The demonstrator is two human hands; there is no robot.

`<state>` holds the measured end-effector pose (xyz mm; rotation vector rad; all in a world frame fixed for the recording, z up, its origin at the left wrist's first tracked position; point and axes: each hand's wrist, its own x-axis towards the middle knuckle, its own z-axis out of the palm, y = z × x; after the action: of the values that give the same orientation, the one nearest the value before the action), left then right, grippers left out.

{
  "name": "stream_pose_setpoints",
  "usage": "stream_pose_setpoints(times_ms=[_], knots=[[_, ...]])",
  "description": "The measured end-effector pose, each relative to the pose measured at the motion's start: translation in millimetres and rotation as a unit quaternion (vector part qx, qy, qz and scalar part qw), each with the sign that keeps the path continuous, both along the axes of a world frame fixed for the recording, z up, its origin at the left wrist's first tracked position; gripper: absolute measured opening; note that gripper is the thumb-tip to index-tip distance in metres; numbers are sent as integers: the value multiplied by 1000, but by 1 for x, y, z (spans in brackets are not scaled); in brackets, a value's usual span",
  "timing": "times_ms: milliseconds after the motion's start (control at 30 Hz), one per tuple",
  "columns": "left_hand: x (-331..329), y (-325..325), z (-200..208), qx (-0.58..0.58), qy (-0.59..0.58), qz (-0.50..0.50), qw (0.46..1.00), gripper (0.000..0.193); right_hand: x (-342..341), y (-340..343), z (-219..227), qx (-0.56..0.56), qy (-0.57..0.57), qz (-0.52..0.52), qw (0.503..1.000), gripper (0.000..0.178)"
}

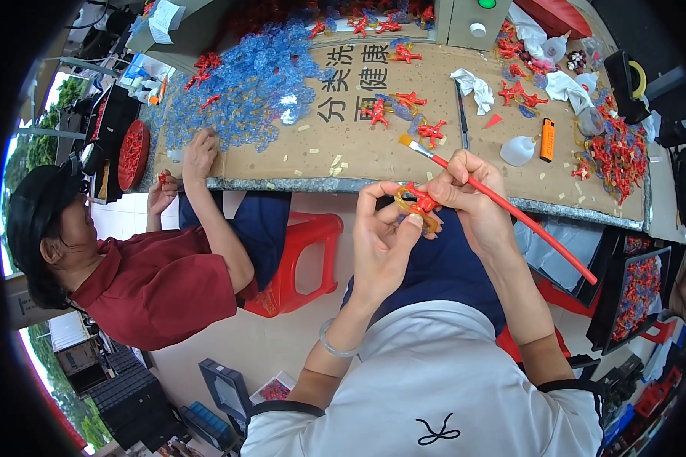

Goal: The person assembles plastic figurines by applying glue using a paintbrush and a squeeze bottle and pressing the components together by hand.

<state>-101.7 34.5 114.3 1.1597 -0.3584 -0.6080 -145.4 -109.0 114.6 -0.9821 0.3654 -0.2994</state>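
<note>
My left hand [385, 240] pinches a small red and yellow figurine [418, 206] just below the table's front edge. My right hand [471, 194] holds a red-handled paintbrush [511, 209] like a pen; its bristle tip [405, 141] points up-left over the cardboard, and the handle runs down to the right. The right fingers also touch the figurine.
A cardboard-covered table [358, 145] carries a heap of clear blue pieces [236, 87], several red figurines [617, 152], a white squeeze bottle [518, 150], an orange lighter [547, 139] and rags. A person in a red shirt [160, 286] sits at left, one hand [200, 152] on the table, beside a red stool [301, 259].
</note>
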Motion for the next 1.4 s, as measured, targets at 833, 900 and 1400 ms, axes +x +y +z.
stream_pose_setpoints(times_ms=[833,900,1400], knots=[[8,13,-6,-183,387,-109,897,31,-5,-17,5,-129,-79,90,984,25],[8,14,-12,-244,456,-147,843,35,-4,-15,3,-135,-89,107,981,26],[10,10,-13,14,85,-25,996,18,-7,-5,11,-274,73,149,947,28]])
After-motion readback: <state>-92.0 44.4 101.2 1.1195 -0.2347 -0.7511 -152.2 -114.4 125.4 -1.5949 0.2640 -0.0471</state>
